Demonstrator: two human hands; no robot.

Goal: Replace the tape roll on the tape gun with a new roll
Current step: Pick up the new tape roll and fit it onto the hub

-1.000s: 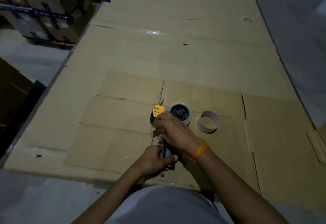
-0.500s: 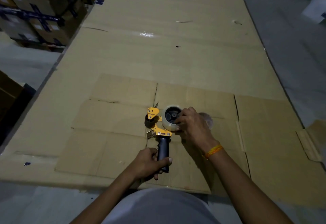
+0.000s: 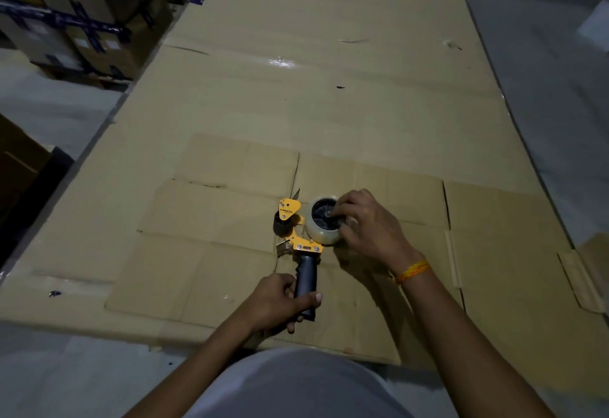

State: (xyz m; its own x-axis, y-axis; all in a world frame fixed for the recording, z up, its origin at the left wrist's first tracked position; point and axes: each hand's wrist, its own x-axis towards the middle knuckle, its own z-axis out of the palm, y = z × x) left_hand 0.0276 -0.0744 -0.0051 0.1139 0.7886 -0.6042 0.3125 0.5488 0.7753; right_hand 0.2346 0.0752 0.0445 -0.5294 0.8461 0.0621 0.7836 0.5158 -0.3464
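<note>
A yellow tape gun (image 3: 298,239) with a dark handle lies on flattened cardboard in front of me. My left hand (image 3: 276,302) grips the lower end of its handle. A clear tape roll (image 3: 321,236) sits on the gun's black hub. My right hand (image 3: 369,223) rests on the right side of that roll, fingertips on the hub's centre and thumb against the roll's edge. The empty cardboard core seen earlier is hidden behind my right hand.
Flattened cardboard sheets (image 3: 329,104) cover the table. Stacked taped boxes (image 3: 75,15) stand at the far left. A grey floor strip (image 3: 543,88) runs along the right, with a loose cardboard flap (image 3: 580,282) at the right edge.
My right hand moved from the gun's front end over to the tape roll and now presses on its hub. My left hand slid down the handle, exposing the gun.
</note>
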